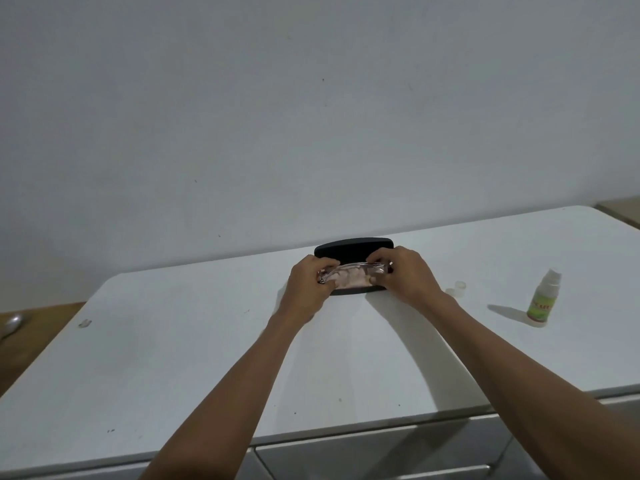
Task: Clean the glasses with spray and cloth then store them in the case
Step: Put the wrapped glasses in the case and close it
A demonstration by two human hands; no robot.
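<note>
Folded clear-lensed glasses (349, 274) sit between both my hands, just over the open black case (353, 249) at the back of the white tabletop. My left hand (308, 285) pinches their left end and my right hand (403, 275) pinches their right end. The case's lid stands up behind the glasses and its base edge shows below them. A small spray bottle (543, 299) with a green label stands upright to the right. I cannot make out a cloth.
A small clear cap (457, 288) lies on the white tabletop (207, 358) between my right hand and the bottle. A small clear scrap (85, 323) lies near the left edge. A metal spoon (12, 325) rests on a wooden surface at far left. Drawers run below the front edge.
</note>
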